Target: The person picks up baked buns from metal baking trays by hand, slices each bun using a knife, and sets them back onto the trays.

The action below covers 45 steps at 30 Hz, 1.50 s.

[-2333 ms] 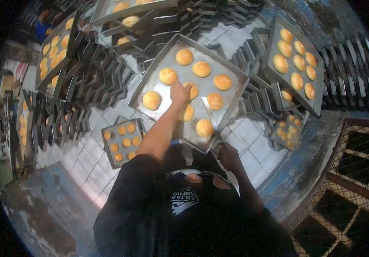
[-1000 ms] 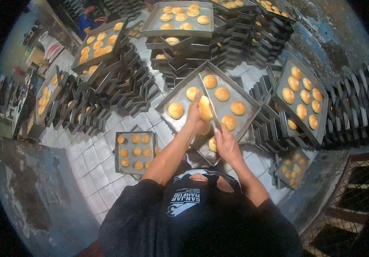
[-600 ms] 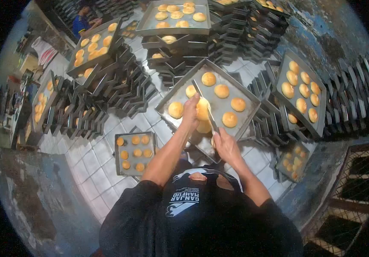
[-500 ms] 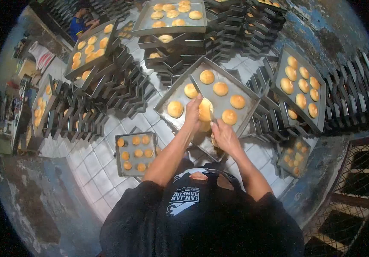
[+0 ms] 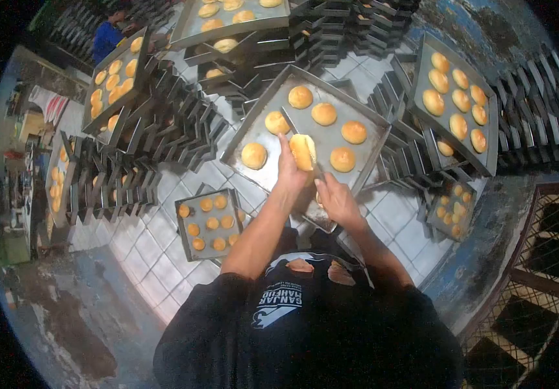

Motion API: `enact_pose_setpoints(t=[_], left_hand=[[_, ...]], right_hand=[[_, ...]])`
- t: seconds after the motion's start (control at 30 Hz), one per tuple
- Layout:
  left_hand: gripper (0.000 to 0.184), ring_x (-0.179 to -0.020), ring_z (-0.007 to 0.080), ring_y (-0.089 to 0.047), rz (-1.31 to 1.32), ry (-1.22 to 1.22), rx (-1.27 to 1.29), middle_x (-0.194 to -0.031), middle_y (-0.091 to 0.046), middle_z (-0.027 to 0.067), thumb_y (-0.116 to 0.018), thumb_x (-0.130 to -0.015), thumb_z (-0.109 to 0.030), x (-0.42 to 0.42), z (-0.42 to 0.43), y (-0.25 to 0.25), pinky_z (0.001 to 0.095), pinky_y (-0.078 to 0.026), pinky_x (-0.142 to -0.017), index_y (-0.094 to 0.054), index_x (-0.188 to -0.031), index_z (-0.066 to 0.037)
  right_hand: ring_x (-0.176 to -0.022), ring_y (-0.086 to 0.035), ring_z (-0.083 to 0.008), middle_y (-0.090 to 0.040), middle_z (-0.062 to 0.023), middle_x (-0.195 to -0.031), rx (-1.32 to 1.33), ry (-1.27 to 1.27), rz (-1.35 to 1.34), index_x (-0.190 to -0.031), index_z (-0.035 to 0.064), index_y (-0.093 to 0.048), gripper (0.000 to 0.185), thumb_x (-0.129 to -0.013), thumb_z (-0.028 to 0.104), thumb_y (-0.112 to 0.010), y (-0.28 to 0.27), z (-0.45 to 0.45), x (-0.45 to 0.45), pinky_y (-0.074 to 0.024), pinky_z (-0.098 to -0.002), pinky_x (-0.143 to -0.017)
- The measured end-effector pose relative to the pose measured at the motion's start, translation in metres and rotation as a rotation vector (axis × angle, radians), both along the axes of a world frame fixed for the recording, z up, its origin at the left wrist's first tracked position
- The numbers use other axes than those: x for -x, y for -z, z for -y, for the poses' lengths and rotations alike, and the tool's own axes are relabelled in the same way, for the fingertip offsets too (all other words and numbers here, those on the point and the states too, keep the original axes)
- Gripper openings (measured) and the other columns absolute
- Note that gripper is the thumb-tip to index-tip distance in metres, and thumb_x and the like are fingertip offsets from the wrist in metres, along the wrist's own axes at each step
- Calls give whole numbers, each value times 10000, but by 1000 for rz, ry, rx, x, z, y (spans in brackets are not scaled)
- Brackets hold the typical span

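Note:
Over the square baking tray [image 5: 367, 170] in front of me, my left hand [image 5: 291, 170] is closed around a golden bun [image 5: 302, 153]. Pale crumb shows along the bun's upper and right edge, where it is cut. My right hand [image 5: 340, 202] grips a long thin knife [image 5: 286, 117], its handle mostly covered by the fingers. The blade runs up and left past the bun, and its tip sticks out beyond it; whether it lies inside the cut or behind the bun I cannot tell. Several whole buns [image 5: 324, 113] sit on the tray around my hands.
Stacked trays of buns stand ahead [image 5: 237, 29], at the left [image 5: 123, 97] and at the right [image 5: 454, 104]. A smaller-looking tray [image 5: 209, 223] with buns lies low on the tiled floor [image 5: 156, 249]. A person in blue [image 5: 106, 40] is at the far left.
The bun has tilted in my left hand and more of its pale cut side shows. My right hand has moved slightly down. The whole view has shifted a little.

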<state>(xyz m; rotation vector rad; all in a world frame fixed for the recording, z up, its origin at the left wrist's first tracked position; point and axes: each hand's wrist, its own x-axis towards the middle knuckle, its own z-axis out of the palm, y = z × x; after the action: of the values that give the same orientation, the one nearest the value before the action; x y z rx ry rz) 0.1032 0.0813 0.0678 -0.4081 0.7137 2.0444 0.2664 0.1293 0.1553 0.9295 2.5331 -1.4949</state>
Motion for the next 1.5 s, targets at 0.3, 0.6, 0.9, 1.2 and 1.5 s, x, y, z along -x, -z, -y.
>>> enact_pose_setpoints(t=[0.3,0.6,0.9,1.2,1.5], left_hand=[[666,-987,212,-624,58,43,55,-1086,-678,29,-349,-984,-724,-4,-24,18,383,-495,-914,-631,-1194,-158],[651,-872,213,-589,47,11,129,-1055,-660,24,-312,-1020,-678,-3,-49,43,370,-499,-812,-581,-1263,-138],[593,-877,183,-593,-122,42,276,-1048,-645,31,-361,-1039,-630,-25,-71,56,355,-486,-753,-585,-1246,-121],[554,-968,196,-589,-85,-11,340,-1111,-647,24,-405,-1053,-578,9,-80,81,352,-469,-784,-564,-1270,-93],[390,-1062,429,-578,-1688,-50,1327,-1134,-609,261,-557,-979,-308,96,-50,81,497,-438,-957,-635,-1136,40]], right_hand=[[-805,-648,-495,-646,-299,-844,-100,105,-180,-1253,-6,-528,357,-1013,258,-546,64,-7,-29,-504,-548,-675],[-801,-639,-519,-635,-330,-794,-45,39,-97,-1210,-20,-524,356,-1016,278,-522,78,-50,3,-494,-590,-705],[-708,-684,-316,-641,-203,-757,-40,152,23,-1173,-12,-574,320,-1031,271,-530,85,-56,-19,-512,-448,-677],[-824,-664,-405,-647,-251,-862,265,62,115,-1083,-46,-588,310,-996,249,-550,83,-73,-31,-524,-477,-728],[-408,-462,-135,-532,-19,-625,614,458,281,-959,94,-590,300,-1009,383,-526,55,-61,-171,-359,-311,-356]])
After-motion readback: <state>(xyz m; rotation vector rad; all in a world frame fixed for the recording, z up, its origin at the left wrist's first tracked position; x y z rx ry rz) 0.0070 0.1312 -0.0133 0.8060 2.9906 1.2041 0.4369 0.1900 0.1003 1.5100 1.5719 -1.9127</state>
